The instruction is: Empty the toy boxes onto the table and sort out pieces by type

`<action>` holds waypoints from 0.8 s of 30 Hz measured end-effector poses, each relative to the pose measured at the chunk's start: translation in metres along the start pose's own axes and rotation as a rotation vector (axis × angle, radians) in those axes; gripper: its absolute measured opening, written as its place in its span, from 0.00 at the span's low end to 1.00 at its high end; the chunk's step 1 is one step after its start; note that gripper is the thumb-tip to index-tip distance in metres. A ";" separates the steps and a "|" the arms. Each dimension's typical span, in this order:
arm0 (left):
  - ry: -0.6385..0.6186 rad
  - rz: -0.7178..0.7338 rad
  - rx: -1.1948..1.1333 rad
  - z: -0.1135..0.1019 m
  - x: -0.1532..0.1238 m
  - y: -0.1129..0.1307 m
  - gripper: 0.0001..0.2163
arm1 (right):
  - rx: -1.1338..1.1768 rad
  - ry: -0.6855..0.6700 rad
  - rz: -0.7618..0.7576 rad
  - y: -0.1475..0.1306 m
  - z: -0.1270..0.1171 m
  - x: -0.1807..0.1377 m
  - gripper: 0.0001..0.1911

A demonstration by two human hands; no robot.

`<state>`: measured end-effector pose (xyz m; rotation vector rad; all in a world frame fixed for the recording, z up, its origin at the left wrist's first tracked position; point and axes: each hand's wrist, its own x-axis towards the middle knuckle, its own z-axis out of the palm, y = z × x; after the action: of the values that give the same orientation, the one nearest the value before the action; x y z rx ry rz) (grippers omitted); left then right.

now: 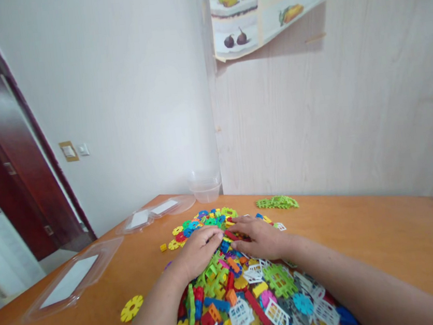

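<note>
A large heap of mixed plastic building pieces (235, 298) spreads before me, with bricks, notched discs, white lattice window pieces (276, 316) and green interlocking squares (280, 280). At the far part of the heap my left hand (199, 248) rests with its fingers curled and its thumb close to the index finger; whatever lies under the fingertips is hidden. Facing it, my right hand (257, 237) lies palm down over the pieces, thumb and fingers apart, beside a red brick (231, 235). Small colourful discs (187, 227) lie just beyond the left hand.
Transparent lids (112, 246) with white labels lie along the table's left side. Stacked clear tubs (205, 187) stand at the back corner against the wall. Green pieces (277, 202) form a separate pile at the back. A yellow disc (132, 308) lies left of my forearm.
</note>
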<state>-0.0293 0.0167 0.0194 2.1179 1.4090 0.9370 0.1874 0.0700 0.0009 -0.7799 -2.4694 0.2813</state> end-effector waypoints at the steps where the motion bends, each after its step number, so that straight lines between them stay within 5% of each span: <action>1: -0.003 0.001 0.015 0.000 0.000 -0.001 0.16 | -0.001 -0.014 0.000 -0.001 0.000 0.000 0.20; 14: 0.073 -0.062 0.069 0.002 -0.001 -0.014 0.10 | 0.088 -0.030 0.049 -0.003 -0.007 0.002 0.03; 18: 0.073 -0.040 0.017 0.003 0.000 -0.016 0.10 | -0.035 -0.082 0.065 -0.006 -0.008 0.001 0.10; 24: 0.049 -0.028 -0.029 0.005 0.002 -0.021 0.17 | -0.019 -0.070 0.137 -0.012 -0.006 0.004 0.07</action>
<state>-0.0385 0.0269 0.0026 2.0620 1.4359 0.9991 0.1819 0.0630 0.0120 -0.9642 -2.4904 0.3410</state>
